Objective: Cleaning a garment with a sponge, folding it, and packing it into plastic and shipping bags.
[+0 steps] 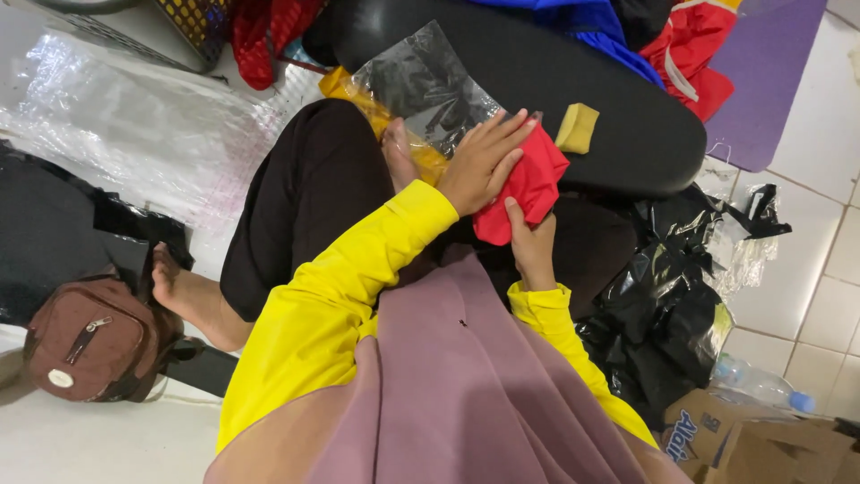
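Bag: a small brown zip pouch with a strap lies on the floor at the left edge.
Plastic: clear wrapping sheets spread across the upper left; crumpled black bags heaped at the right.
Black surface: a broad rounded black pad — a small yellow block rests on it.
Cloth pile: red fabric and blue fabric bunched along the top.
Floor: white tiles — a purple mat in the corner.
Bottom right: a cardboard box, a clear plastic bottle just above it.

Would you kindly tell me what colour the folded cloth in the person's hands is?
The folded cloth is red, seen in the head view.
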